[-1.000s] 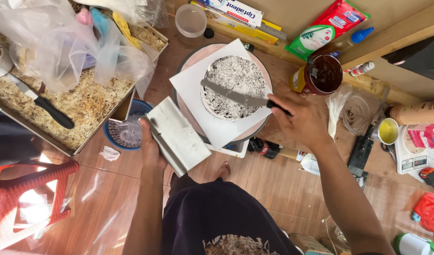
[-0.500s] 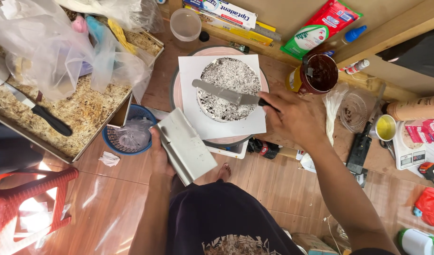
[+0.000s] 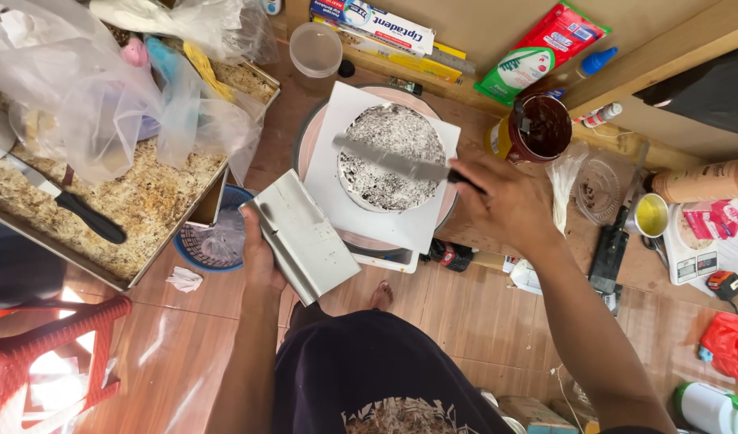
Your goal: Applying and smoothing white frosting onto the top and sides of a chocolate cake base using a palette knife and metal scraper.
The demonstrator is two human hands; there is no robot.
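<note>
Right grip [image 3: 498, 201] lays spatula [image 3: 393, 161] across cake [image 3: 391, 157] below blue-white box [image 3: 385, 24].

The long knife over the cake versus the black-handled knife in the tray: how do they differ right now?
The long knife is held by the right hand, blade flat across the round cake; the black-handled knife lies unheld on the crumb-covered tray. The long knife's handle is hidden by the hand; the other's shows fully. Both have metal blades.

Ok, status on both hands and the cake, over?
Right hand holds long spatula flat across cake top. Left hand grips metal scraper beside the white board, off the cake. Nothing in the way.
</note>
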